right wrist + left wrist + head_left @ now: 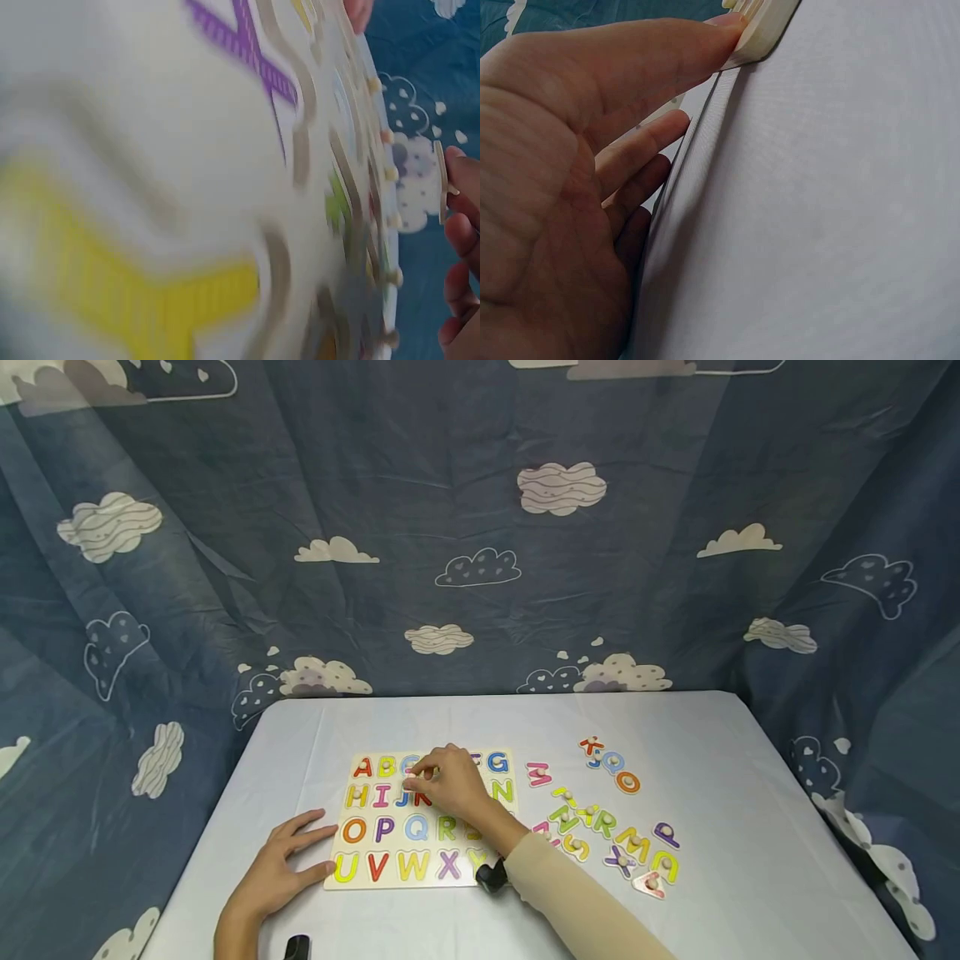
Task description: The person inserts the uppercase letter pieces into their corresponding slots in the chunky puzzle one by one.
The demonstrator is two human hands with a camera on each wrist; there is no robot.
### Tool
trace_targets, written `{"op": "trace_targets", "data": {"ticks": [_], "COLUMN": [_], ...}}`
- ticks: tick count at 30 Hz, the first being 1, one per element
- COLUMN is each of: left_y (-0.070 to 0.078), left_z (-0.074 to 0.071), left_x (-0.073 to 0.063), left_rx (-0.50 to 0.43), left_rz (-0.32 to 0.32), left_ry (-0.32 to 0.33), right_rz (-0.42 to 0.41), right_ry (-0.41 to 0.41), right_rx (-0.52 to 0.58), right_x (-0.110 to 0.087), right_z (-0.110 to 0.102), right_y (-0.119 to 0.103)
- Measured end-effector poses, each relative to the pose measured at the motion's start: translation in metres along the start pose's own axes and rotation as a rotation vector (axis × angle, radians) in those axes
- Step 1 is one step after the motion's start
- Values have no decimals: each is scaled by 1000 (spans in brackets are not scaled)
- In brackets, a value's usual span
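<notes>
A wooden alphabet puzzle board [401, 883] lies on the white table with rows of coloured letters. My left hand [279, 867] is at its left side, fingers spread and fairly straight. In the left wrist view the left thumb [667, 52] touches the board's edge [769, 34]. Over the upper middle of the board, my right hand [453, 785] pinches a thin wooden letter piece [441, 180], seen edge-on in the right wrist view and held off the board. Which letter it is cannot be told. The right hand and forearm hide some letters in the upper and right parts.
Loose letter pieces with knobs lie right of the board, among them an orange O [627, 782], a purple P [665, 835] and a purple X [619, 861]. A small black object [297, 947] is at the front edge. Behind the table hangs a blue cloud-patterned cloth [480, 527].
</notes>
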State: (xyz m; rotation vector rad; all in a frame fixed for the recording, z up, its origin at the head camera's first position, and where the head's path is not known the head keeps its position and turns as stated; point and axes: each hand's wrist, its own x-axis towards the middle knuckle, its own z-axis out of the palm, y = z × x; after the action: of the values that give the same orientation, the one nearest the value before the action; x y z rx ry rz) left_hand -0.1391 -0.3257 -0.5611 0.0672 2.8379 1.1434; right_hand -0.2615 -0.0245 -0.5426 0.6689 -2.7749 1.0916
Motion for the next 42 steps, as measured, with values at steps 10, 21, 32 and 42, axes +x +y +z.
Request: {"op": "trace_targets", "data": {"ticks": [10, 21, 32, 42], "left_y": [-1, -1, 0, -3], "left_z": [0, -1, 1, 1], "left_x": [0, 0, 1, 0], "left_rx": [2, 0, 10, 3], "left_rz": [-3, 9, 35, 38], "left_ry": [6, 7, 20, 23], "right_rz": [-36, -13, -38, -7], "right_ry": [4, 11, 86, 11], "right_rx": [-55, -89, -128, -73], "right_x": [4, 8, 5, 4], "right_z": [31, 52, 62, 60], "right_y": [-16, -31, -32, -29]}}
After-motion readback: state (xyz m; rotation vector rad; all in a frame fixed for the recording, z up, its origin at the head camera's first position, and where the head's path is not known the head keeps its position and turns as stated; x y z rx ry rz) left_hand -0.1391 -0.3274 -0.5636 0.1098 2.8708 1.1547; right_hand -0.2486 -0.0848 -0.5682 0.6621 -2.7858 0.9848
